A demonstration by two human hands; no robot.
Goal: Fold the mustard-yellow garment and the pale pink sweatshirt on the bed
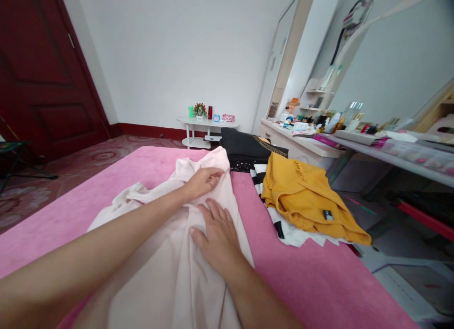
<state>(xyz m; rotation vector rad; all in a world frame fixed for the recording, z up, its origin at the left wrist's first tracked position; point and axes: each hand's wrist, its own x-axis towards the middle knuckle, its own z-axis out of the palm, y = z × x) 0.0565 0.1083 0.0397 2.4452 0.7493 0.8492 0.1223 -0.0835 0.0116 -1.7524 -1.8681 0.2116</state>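
Observation:
A pale pink garment [152, 267] lies spread on the pink bedspread [283, 281] in front of me, with loose folds along its left side. My left hand [203, 182] reaches across its upper part; the fingers are curled in and pinch the fabric near the right edge. Just below, my right hand [219, 232] rests flat on the cloth with its fingers apart. The garment's exact kind is hard to make out from its folds.
To the right lies a mustard-yellow top [301, 191] on black-and-white clothing [289, 234]. Folded black clothes [244, 146] are behind. A small white stand [198, 130] holds several ornaments. A cluttered dressing table [305, 142] borders the right; a dark red door [46, 78] is at left.

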